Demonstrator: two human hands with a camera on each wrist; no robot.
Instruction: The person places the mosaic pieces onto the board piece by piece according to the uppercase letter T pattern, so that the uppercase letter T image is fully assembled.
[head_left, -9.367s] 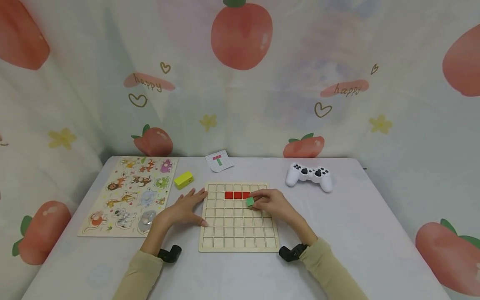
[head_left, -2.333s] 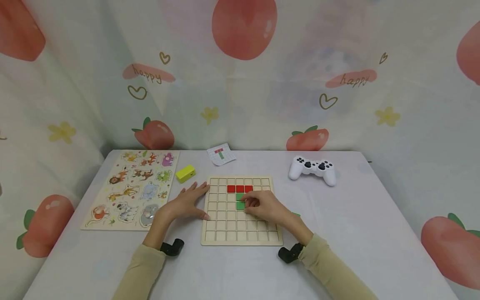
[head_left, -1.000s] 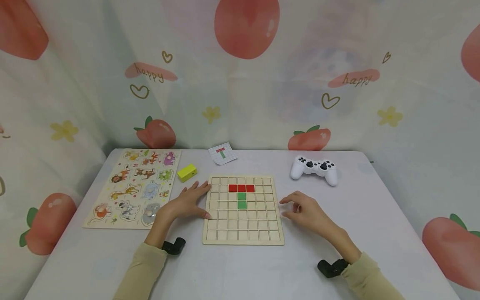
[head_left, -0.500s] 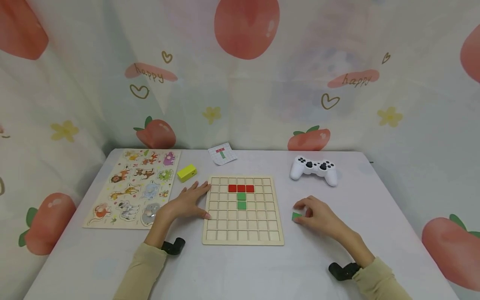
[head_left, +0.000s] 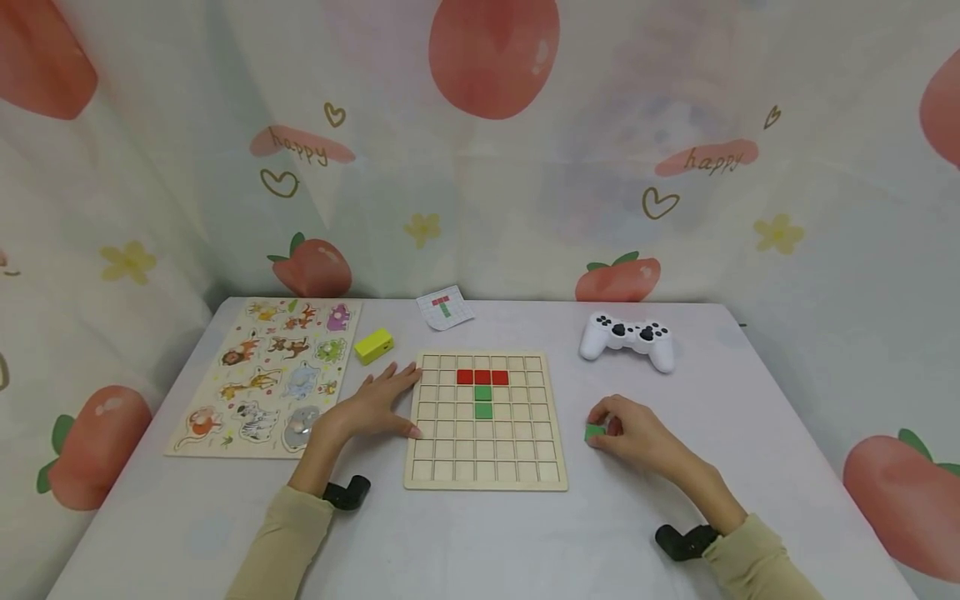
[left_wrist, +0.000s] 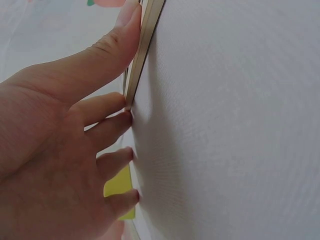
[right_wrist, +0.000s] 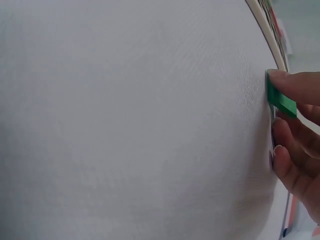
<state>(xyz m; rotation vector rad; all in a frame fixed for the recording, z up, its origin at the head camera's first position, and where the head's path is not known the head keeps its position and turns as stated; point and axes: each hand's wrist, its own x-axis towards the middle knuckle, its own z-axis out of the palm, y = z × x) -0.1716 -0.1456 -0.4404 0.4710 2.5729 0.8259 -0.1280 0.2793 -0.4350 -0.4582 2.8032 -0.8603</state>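
Observation:
My left hand [head_left: 369, 408] rests at the left edge of a wooden grid board [head_left: 442, 450], fingers spread; in the left wrist view the thumb of that hand [left_wrist: 65, 110] touches the board's side [left_wrist: 146, 45]. Three red square tiles [head_left: 483, 377] lie in a row on the board. Below the middle red one, two green tiles [head_left: 483, 410] form a column. To the right of the board, my right hand [head_left: 636, 432] pinches a loose green tile [head_left: 594, 431] between thumb and fingers. The right wrist view shows this green tile [right_wrist: 281, 99] tilted, close to the tabletop.
A paper card [head_left: 446, 308] with a red and green T pattern lies behind the board. A yellow block [head_left: 374, 346] and an animal puzzle board [head_left: 225, 417] are on the left. A white game controller [head_left: 628, 340] sits at the back right.
Earlier the right hand was over the board at the green column; it moved right, off the board, and took hold of a green tile on the table. The left hand stayed put.

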